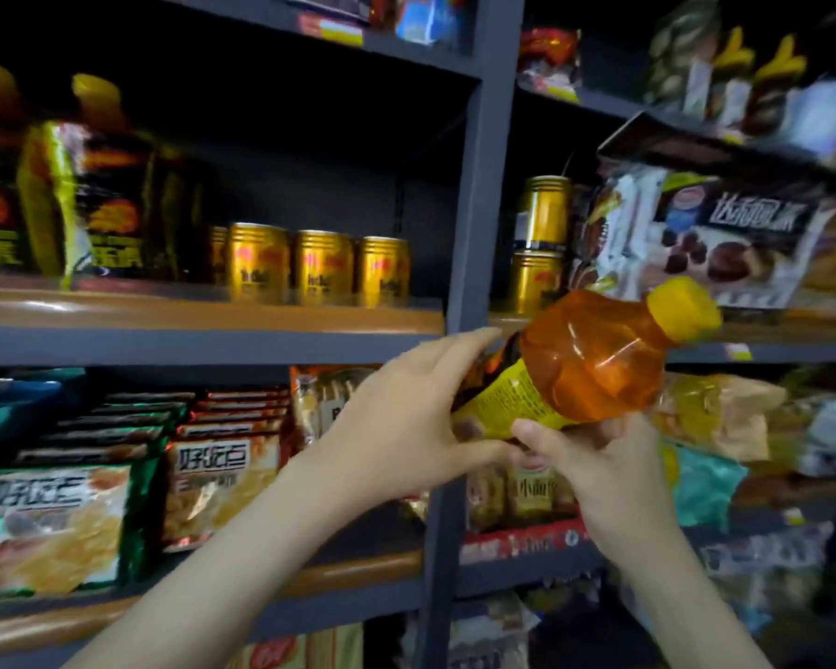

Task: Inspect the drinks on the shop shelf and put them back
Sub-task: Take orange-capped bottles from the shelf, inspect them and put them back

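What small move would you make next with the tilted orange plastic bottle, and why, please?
Probably tip the orange plastic bottle upright: left hand and right hand hold it slanted, yellow cap up-right, and matching yellow-capped bottles stand on the shelf left.

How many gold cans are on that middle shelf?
6 gold cans: four in a row left of the shelf post, the leftmost can half hidden; a stacked pair right of it. More may hide behind.
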Demonstrator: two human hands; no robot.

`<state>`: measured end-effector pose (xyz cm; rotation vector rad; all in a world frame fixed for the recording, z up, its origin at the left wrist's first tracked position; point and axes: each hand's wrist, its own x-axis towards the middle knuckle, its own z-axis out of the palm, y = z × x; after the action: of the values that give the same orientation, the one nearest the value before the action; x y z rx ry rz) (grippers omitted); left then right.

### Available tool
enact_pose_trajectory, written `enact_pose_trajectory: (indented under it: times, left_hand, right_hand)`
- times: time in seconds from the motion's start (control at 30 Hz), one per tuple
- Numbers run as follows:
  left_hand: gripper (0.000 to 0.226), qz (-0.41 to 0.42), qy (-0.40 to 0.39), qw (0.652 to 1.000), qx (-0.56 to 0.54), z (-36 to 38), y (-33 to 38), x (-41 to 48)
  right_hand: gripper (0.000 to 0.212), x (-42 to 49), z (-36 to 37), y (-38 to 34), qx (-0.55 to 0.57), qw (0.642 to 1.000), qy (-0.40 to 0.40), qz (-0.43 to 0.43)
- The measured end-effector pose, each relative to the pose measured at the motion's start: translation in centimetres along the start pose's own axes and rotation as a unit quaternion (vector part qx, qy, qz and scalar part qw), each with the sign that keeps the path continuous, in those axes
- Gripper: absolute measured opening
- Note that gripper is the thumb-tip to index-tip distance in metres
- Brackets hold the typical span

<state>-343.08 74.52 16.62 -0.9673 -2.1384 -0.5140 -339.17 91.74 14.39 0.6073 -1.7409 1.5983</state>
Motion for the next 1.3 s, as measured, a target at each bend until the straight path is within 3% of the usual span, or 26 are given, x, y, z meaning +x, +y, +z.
enact_pose_trajectory:
  times: [0.1, 0.23, 0.4, 0.67, 0.87, 1.03, 1.17, 1.3]
  left_hand:
    - [0.073, 0.021, 0.119, 0.992, 0.048, 1.3, -1.3, 2.5]
    - [0.059, 0.022, 0.225, 0.954, 0.194, 4.0, -3.3, 6.1]
    - [0.061, 0.021, 0.222, 0.923, 0.314, 5.7, -4.3, 9.6]
    - [0.053, 0.033, 0.252, 0.907, 0.335, 6.2, -4.4, 10.4]
    - [0.041, 0.041, 0.238, 0.895, 0.375, 7.0, -4.7, 10.2]
    - [0.039, 0.075, 0.26, 0.868, 0.417, 6.8, -4.3, 10.3]
    - [0.04, 0.044, 0.26, 0.896, 0.358, 6.3, -4.5, 9.8]
    - [0.039, 0.0, 0.281, 0.913, 0.296, 4.3, -4.9, 7.6]
  right_hand:
    - [0.017, 2.8, -2.0, -0.5, -0.024, 0.995, 0.074, -0.059]
    - [0.026, 8.0, -3.2, 0.0, 0.015, 0.979, 0.173, -0.103]
    - [0.034, 13.7, -2.9, 2.1, 0.009, 0.985, 0.13, -0.111]
    - [0.033, 17.8, -1.3, 4.3, -0.126, 0.988, 0.059, -0.066]
    - [0.085, 18.6, 0.2, 4.5, -0.235, 0.969, 0.048, -0.068]
    - [0.088, 18.2, 1.1, 5.2, -0.347, 0.934, 0.008, -0.088]
    - [0.09, 16.8, 1.1, 5.3, -0.404, 0.908, 0.029, -0.11]
    - [0.08, 14.0, 2.5, 4.3, -0.403, 0.887, 0.129, -0.184]
